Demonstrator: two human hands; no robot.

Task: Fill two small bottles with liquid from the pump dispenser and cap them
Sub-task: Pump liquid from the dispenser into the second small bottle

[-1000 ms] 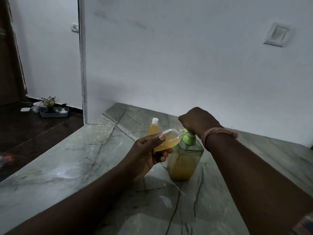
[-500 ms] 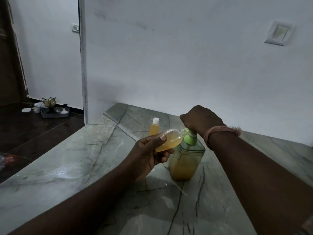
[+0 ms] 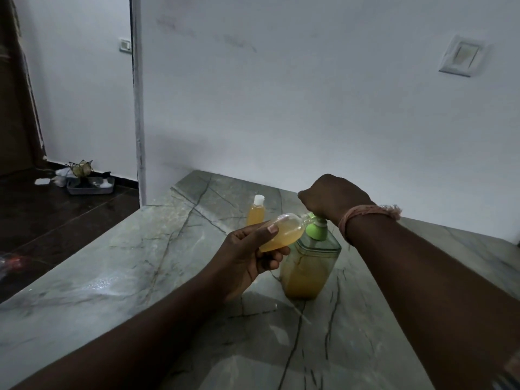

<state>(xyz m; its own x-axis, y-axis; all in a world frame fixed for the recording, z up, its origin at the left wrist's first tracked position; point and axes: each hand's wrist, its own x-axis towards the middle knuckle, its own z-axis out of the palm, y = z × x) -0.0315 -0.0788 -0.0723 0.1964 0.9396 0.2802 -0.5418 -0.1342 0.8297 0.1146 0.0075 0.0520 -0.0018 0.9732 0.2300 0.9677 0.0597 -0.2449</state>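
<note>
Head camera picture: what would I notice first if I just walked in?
Probably the two hands in the middle: the left hand tilts a small bottle of orange liquid against the green pump, which the right hand covers. A capped bottle stands behind them on the marble counter.

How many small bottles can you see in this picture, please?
2: one capped small bottle stands on the counter behind; one open small bottle is held by the left hand at the pump spout.

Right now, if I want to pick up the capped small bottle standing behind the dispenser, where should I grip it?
Probably round the body of the capped bottle, below its white cap, coming from the left: it stands upright on the counter, and the pump dispenser and both hands crowd its right and near side.
</note>
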